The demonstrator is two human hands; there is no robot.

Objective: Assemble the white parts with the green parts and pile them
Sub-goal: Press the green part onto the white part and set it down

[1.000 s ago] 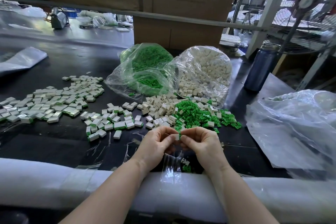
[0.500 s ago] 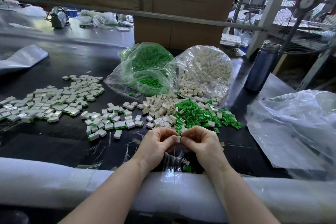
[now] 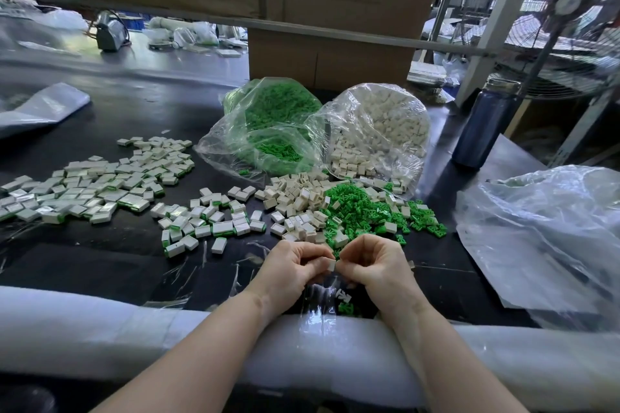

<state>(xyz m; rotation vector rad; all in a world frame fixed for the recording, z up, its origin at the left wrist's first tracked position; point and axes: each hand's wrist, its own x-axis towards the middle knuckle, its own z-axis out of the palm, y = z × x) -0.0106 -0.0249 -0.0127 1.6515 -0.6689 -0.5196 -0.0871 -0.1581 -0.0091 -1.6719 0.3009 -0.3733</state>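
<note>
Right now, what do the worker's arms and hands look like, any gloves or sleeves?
No gloves on the left hand or the right hand. Both forearms are uncovered as far as the frame shows, with no sleeves. No watch, ring or wristband is visible.

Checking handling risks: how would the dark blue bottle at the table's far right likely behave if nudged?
The blue bottle stands upright, tall and narrow, so it could probably tip. Its round body would likely roll once down. It looks rigid, perhaps metal, so probably heavier than the plastic bags nearby.
</note>
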